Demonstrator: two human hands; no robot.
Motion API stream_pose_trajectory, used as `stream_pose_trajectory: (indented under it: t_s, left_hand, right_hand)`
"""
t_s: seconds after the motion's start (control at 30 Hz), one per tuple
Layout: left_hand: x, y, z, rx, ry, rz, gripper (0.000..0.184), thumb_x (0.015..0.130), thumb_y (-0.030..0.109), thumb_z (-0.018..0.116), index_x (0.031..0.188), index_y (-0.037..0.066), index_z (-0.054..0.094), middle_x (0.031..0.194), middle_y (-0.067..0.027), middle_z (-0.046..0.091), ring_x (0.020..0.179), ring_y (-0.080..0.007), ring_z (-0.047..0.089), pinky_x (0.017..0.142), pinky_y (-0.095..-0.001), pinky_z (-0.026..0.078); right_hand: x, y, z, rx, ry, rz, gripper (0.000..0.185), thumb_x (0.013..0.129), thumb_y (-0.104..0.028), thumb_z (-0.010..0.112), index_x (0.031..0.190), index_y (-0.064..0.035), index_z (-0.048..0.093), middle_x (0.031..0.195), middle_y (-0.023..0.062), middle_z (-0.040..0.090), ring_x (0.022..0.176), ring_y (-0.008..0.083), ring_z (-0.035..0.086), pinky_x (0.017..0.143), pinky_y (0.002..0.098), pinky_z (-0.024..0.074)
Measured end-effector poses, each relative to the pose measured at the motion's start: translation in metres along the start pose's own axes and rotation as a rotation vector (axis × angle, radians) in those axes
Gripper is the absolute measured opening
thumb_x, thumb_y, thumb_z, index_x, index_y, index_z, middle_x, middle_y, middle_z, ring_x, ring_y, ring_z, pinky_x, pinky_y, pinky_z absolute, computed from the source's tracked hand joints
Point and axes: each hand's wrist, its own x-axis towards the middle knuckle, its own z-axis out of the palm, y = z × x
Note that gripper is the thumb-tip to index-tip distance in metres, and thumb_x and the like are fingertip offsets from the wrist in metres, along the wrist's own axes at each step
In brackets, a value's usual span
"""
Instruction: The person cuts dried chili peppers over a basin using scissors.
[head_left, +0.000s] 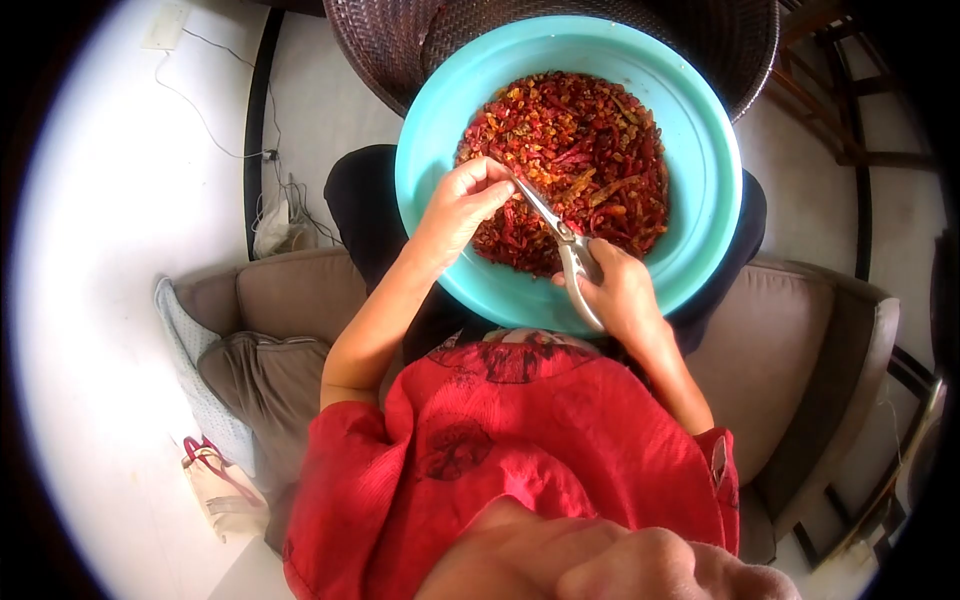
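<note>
A wide turquoise basin (705, 190) rests over my lap, holding a heap of dried red chilies (560, 130), many of them cut into small pieces with orange and yellow bits among them. My right hand (622, 290) grips the pale handles of a pair of scissors (566, 235), low over the near right part of the heap. The metal blades point up and left, looking nearly closed. At their tip my left hand (465, 205) is closed in a pinch over the basin's left side. Whatever lies between its fingertips is too small to make out.
Behind the basin stands a large dark woven basket (385, 50). I sit on a brown sofa (765, 340), with a cushion (265, 385) at the left. Cables (275, 155) run down the white wall. Wooden furniture (850, 100) is at the far right, a cloth bag (225, 490) lower left.
</note>
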Motion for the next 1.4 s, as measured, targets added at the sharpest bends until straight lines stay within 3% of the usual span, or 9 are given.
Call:
stream_pose_trajectory:
  t_s: [0.07, 0.13, 0.23, 0.27, 0.33, 0.63, 1.07, 1.13, 1.4]
  left_hand:
    - [-0.001, 0.002, 0.000, 0.002, 0.003, -0.002, 0.005, 0.094, 0.009, 0.061, 0.096, 0.004, 0.061, 0.081, 0.0040, 0.055, 0.067, -0.0021, 0.043, 0.058, -0.0188, 0.034]
    - [0.000, 0.002, -0.001, -0.009, 0.008, -0.002, 0.006, 0.094, 0.010, 0.061, 0.096, 0.004, 0.061, 0.081, 0.0041, 0.056, 0.067, -0.0024, 0.043, 0.059, -0.0189, 0.035]
    - [-0.001, 0.004, 0.001, -0.014, 0.019, -0.002, 0.007, 0.094, 0.010, 0.061, 0.096, 0.004, 0.061, 0.081, 0.0038, 0.056, 0.068, -0.0030, 0.044, 0.060, -0.0194, 0.036]
    - [-0.001, 0.005, 0.002, -0.008, 0.026, -0.007, 0.007, 0.094, 0.011, 0.061, 0.096, 0.004, 0.061, 0.081, 0.0033, 0.056, 0.069, -0.0034, 0.045, 0.061, -0.0198, 0.037]
    - [-0.002, 0.006, 0.003, -0.017, 0.031, -0.017, 0.008, 0.094, 0.011, 0.061, 0.097, 0.003, 0.060, 0.081, 0.0023, 0.057, 0.069, -0.0038, 0.046, 0.061, -0.0198, 0.038]
    - [-0.001, 0.004, 0.006, -0.131, 0.032, -0.044, 0.007, 0.095, 0.010, 0.059, 0.097, 0.003, 0.058, 0.079, -0.0019, 0.059, 0.065, -0.0059, 0.050, 0.058, -0.0192, 0.041]
    - [-0.003, 0.004, 0.010, -0.225, 0.090, -0.061, 0.007, 0.095, 0.008, 0.058, 0.099, 0.003, 0.059, 0.081, -0.0035, 0.063, 0.065, -0.0080, 0.053, 0.063, -0.0199, 0.045]
    - [-0.002, 0.004, 0.009, -0.211, 0.081, -0.064, 0.007, 0.095, 0.008, 0.058, 0.100, 0.003, 0.059, 0.083, -0.0046, 0.064, 0.066, -0.0088, 0.055, 0.064, -0.0207, 0.046]
    - [0.001, 0.002, 0.002, -0.101, 0.003, -0.062, 0.005, 0.095, 0.007, 0.058, 0.098, 0.003, 0.059, 0.087, -0.0082, 0.067, 0.071, -0.0105, 0.060, 0.067, -0.0235, 0.051]
  right_hand:
    - [-0.001, -0.001, 0.000, 0.017, -0.008, 0.006, 0.040, 0.078, -0.034, 0.078, 0.085, 0.0013, 0.060, 0.074, 0.0204, 0.061, 0.067, 0.0374, 0.062, 0.062, 0.0442, 0.0472]
    - [-0.003, -0.002, 0.002, 0.080, -0.022, 0.056, 0.038, 0.080, -0.031, 0.079, 0.085, 0.0013, 0.061, 0.066, 0.0149, 0.056, 0.055, 0.0210, 0.047, 0.056, 0.0376, 0.0430]
    - [-0.005, 0.005, 0.005, 0.122, -0.016, 0.018, 0.033, 0.083, -0.029, 0.077, 0.088, 0.0011, 0.063, 0.065, 0.0114, 0.056, 0.056, 0.0159, 0.046, 0.054, 0.0350, 0.0418]
    - [-0.005, 0.004, 0.005, 0.121, -0.016, 0.018, 0.033, 0.083, -0.029, 0.077, 0.088, 0.0011, 0.063, 0.065, 0.0114, 0.056, 0.056, 0.0159, 0.046, 0.054, 0.0350, 0.0418]
    - [-0.005, 0.003, 0.004, 0.254, -0.078, 0.130, 0.042, 0.081, -0.036, 0.077, 0.082, 0.0027, 0.060, 0.068, 0.0202, 0.059, 0.060, 0.0314, 0.059, 0.059, 0.0420, 0.0458]
    - [-0.006, -0.006, -0.006, 0.063, -0.038, 0.049, 0.050, 0.076, -0.041, 0.079, 0.095, 0.0000, 0.059, 0.088, 0.0190, 0.064, 0.075, 0.0318, 0.063, 0.067, 0.0420, 0.0479]
    - [-0.003, -0.003, -0.002, 0.133, -0.030, 0.061, 0.042, 0.078, -0.037, 0.077, 0.086, 0.0003, 0.059, 0.074, 0.0189, 0.062, 0.067, 0.0367, 0.062, 0.062, 0.0439, 0.0470]
    - [-0.004, -0.008, -0.004, 0.074, 0.031, -0.018, 0.036, 0.079, -0.028, 0.078, 0.083, 0.0006, 0.056, 0.069, 0.0143, 0.057, 0.060, 0.0255, 0.054, 0.059, 0.0389, 0.0443]
    - [-0.001, 0.000, 0.003, 0.063, -0.009, 0.013, 0.039, 0.078, -0.032, 0.079, 0.085, 0.0006, 0.059, 0.073, 0.0175, 0.060, 0.063, 0.0312, 0.057, 0.060, 0.0417, 0.0453]
